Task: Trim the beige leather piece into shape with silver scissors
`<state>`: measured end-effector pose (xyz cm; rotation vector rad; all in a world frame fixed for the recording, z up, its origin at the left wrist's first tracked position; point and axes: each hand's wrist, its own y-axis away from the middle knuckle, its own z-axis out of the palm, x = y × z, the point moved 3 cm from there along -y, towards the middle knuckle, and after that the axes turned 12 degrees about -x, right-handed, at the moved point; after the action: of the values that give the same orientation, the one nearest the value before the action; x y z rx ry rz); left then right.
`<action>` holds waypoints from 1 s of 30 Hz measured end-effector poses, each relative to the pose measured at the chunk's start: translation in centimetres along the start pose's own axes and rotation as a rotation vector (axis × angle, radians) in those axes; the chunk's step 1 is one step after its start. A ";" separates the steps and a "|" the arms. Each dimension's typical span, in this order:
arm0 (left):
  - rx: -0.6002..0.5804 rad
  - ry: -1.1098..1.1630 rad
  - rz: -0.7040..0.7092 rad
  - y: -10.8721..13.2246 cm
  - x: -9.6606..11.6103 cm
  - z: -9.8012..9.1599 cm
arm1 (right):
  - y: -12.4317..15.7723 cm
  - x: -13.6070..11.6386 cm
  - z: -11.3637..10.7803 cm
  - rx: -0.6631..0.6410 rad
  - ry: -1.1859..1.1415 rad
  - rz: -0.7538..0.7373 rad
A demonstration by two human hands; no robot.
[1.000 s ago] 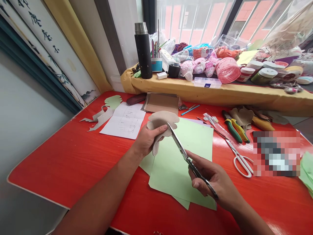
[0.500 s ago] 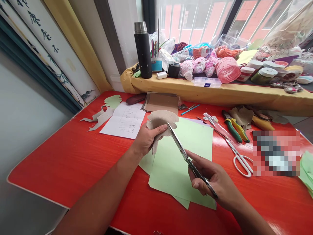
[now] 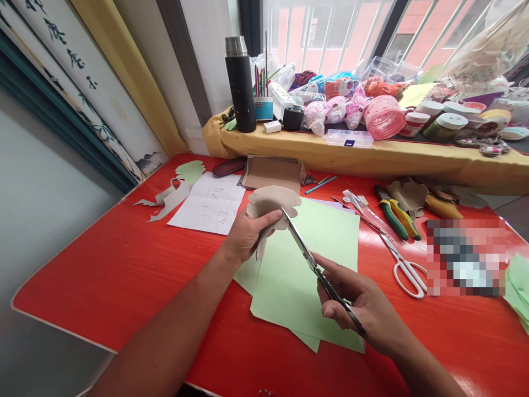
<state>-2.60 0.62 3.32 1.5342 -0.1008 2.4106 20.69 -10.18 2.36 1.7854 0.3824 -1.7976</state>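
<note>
The left hand (image 3: 248,237) grips a beige cutout (image 3: 273,201); the right hand (image 3: 355,303) clenches scissors (image 3: 314,264) above green paper (image 3: 306,309), with pliers (image 3: 392,220) beyond and the red table's (image 3: 82,264) left edge well apart.

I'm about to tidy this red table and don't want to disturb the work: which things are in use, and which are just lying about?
In use: left hand holding a beige scalloped cutout; right hand working long scissors.

Lying about: pale green sheets, white-handled scissors, green-and-yellow pliers, black thermos flask.
</note>
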 end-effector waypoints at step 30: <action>0.005 -0.072 -0.016 -0.1 -0.1 -0.4 | -0.1 -0.9 0.1 0.033 0.034 0.086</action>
<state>-2.87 0.74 3.02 1.6186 -0.0961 2.3450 20.47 -9.96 3.19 1.8292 0.2863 -1.7259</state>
